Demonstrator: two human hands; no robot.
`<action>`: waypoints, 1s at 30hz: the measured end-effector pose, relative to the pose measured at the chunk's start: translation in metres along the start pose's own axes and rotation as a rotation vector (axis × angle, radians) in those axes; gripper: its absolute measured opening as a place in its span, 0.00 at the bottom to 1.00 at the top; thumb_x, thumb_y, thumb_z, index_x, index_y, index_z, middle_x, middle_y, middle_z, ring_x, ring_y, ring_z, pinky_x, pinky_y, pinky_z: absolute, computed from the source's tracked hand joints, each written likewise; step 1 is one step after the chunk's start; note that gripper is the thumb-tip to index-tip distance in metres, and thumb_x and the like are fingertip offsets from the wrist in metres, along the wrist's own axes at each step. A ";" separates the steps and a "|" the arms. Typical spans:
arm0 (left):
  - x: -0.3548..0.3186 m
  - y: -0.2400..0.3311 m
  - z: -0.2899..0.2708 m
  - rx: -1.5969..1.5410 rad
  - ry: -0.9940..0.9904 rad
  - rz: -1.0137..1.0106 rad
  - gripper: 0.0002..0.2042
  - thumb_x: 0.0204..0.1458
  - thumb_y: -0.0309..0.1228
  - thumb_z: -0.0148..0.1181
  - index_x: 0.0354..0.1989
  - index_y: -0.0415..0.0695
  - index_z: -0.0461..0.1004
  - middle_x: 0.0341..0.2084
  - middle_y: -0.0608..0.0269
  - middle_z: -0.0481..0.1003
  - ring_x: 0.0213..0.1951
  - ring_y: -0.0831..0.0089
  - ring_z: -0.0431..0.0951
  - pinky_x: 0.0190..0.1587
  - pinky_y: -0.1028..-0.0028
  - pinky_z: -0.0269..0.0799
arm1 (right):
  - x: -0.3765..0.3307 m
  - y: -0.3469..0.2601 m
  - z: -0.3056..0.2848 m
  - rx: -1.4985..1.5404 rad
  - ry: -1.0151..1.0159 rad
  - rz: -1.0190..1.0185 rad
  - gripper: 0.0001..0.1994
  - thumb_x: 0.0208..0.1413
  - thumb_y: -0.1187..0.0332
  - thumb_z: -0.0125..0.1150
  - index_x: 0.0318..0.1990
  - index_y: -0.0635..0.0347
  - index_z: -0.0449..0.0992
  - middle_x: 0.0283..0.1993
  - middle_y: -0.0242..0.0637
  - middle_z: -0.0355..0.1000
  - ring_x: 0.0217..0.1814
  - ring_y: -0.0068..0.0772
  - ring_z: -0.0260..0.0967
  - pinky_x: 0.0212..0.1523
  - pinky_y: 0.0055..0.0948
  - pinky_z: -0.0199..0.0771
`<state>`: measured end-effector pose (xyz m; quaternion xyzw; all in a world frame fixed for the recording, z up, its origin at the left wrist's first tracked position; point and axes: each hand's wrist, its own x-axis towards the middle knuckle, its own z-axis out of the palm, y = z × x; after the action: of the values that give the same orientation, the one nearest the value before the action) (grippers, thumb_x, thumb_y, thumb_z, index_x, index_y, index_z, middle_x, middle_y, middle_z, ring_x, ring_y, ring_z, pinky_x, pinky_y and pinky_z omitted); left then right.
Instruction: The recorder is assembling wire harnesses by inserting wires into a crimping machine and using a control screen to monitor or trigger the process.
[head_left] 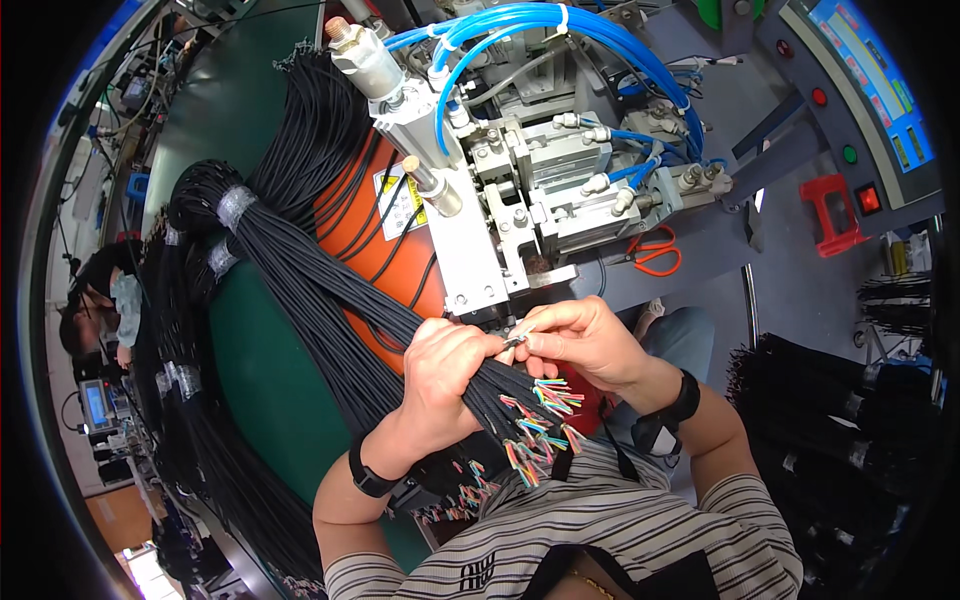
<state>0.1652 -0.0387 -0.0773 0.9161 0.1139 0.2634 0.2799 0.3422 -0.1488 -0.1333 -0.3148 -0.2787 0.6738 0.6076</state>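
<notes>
My left hand (440, 365) is closed around a black cable near its end, beside the front of the metal machine (478, 225). With thumb and fingertips my right hand (585, 342) pinches at that same cable end (514, 342), where a small pale part shows; its details are too small to tell. A thick bundle of black cables (320, 275) runs from the upper left under my left hand. Its near end fans out below my hands into stripped, coloured wire tips (540, 420). Wristbands sit on both my wrists.
Blue air hoses (560, 18) arch over the machine. Orange-handled scissors (655, 250) lie to its right, near a control panel with a screen (875, 85) and a red handle (830, 215). More cable bundles lie on the green table (255, 365) and at right (820, 430). Another person (100, 300) is at far left.
</notes>
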 end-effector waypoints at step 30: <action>-0.008 0.012 0.000 0.312 -0.226 -0.027 0.22 0.42 0.24 0.58 0.49 0.34 0.77 0.32 0.60 0.71 0.33 0.66 0.72 0.37 0.67 0.66 | 0.002 -0.002 0.004 -1.541 0.238 -0.612 0.05 0.47 0.74 0.67 0.32 0.61 0.77 0.28 0.35 0.69 0.24 0.38 0.71 0.25 0.34 0.72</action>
<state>0.1595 -0.0511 -0.0734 0.9706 0.1333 0.1343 0.1490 0.3402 -0.1466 -0.1292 -0.6215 -0.6683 0.0622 0.4040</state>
